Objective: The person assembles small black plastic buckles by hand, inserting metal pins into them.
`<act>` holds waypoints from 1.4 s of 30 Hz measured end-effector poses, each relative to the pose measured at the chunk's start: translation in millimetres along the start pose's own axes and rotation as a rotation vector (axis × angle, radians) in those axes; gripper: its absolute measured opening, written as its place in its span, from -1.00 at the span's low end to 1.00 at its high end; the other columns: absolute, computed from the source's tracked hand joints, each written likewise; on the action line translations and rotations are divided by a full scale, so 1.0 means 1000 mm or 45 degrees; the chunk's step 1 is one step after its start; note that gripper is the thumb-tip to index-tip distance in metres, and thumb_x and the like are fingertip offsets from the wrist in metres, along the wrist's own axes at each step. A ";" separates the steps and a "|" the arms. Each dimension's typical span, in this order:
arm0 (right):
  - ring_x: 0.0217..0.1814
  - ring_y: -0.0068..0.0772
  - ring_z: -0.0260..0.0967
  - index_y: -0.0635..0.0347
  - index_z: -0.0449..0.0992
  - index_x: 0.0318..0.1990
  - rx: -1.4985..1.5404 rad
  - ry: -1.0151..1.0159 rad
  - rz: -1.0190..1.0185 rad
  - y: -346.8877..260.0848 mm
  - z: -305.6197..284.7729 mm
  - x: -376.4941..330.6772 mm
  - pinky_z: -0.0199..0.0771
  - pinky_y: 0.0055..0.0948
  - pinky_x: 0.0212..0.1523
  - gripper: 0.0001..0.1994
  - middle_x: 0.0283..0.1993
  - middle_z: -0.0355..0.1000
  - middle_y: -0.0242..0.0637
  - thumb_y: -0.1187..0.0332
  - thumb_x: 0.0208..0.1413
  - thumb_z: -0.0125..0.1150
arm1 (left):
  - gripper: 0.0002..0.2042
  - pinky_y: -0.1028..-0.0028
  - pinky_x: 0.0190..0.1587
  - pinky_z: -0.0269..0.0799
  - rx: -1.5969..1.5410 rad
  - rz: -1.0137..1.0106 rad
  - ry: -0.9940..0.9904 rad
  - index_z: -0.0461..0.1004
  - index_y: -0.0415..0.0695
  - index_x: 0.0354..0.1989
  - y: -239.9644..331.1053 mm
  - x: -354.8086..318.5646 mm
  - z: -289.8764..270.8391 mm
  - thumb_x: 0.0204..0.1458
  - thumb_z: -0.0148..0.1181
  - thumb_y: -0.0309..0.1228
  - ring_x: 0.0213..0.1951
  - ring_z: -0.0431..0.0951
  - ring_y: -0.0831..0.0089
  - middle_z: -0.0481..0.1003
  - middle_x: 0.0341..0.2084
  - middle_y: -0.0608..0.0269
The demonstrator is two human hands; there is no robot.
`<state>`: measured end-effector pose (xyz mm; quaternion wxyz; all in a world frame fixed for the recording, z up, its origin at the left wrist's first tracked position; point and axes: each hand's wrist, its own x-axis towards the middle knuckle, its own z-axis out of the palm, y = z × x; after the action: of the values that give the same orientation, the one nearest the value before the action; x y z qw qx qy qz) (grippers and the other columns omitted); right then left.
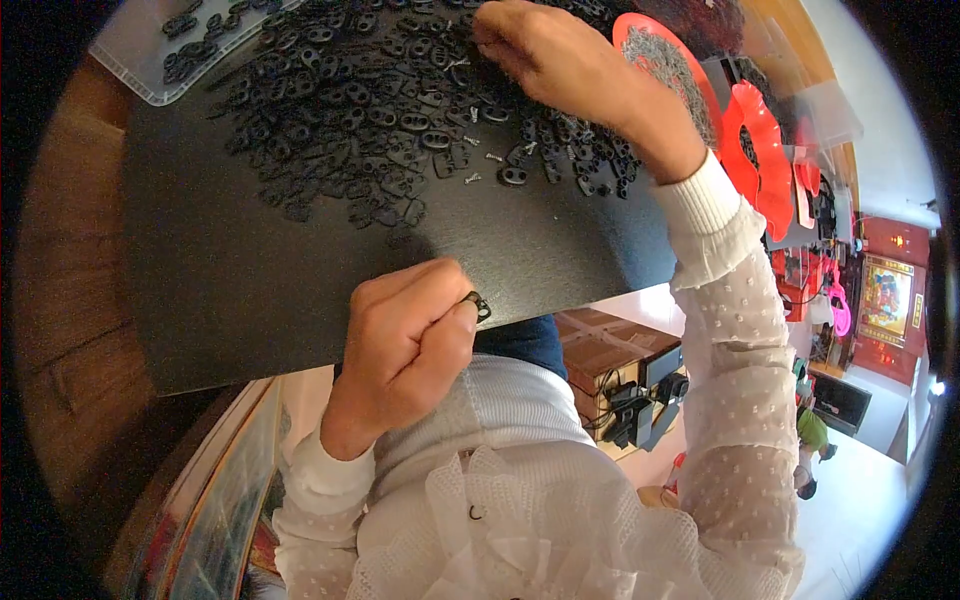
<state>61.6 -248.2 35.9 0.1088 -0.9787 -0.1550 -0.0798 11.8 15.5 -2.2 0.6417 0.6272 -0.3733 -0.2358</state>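
Near the table's front edge, my left hand is closed in a pinch. A small black plastic cord lock with a hole sticks out between its thumb and forefinger. Farther off to the right, my right hand reaches over the far part of the heap with bent fingers drawn together. Whatever its fingertips hold is hidden. A wide heap of black cord-lock parts covers the far side of the dark table. Several small silver springs lie loose between the parts, just nearer than the right hand.
A clear plastic tray with more black parts stands at the far left. Beyond my right wrist is a red dish heaped with springs, with a wavy red piece beside it. Below the table's edge sits a cardboard box bearing black devices.
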 end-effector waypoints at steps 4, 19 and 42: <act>-0.14 0.08 0.35 0.41 0.38 -0.27 0.037 -0.439 0.132 -0.013 -0.031 0.000 0.35 -0.17 -0.14 -0.87 -0.26 0.36 0.08 0.51 0.07 -0.02 | -0.87 0.35 -0.60 0.11 -0.026 -0.024 -0.029 0.22 -0.27 -0.61 0.000 -0.001 0.000 -0.08 -0.01 -0.57 -0.70 0.19 0.28 0.16 -0.73 0.13; -0.11 0.06 0.34 0.37 0.39 -0.16 0.104 -0.223 0.025 0.004 -0.023 -0.014 0.36 -0.20 -0.10 -0.82 -0.13 0.34 0.04 0.54 0.08 -0.04 | -0.91 0.35 -0.60 0.11 -0.014 0.022 -0.028 0.24 -0.28 -0.61 0.000 0.002 0.001 -0.13 -0.02 -0.59 -0.70 0.20 0.27 0.17 -0.73 0.14; -0.19 0.09 0.39 0.41 0.45 -0.27 0.164 -0.244 0.236 -0.019 -0.020 -0.004 0.40 -0.17 -0.17 -0.83 -0.30 0.42 0.08 0.44 0.07 0.07 | -0.90 0.36 -0.60 0.09 0.001 0.018 -0.009 0.24 -0.28 -0.61 0.000 0.001 0.001 -0.12 -0.02 -0.58 -0.69 0.19 0.28 0.16 -0.72 0.14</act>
<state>49.5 -235.9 58.2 0.1628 -0.9829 -0.0786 0.0344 11.3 14.5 -2.3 0.6417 0.6240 -0.3801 -0.2331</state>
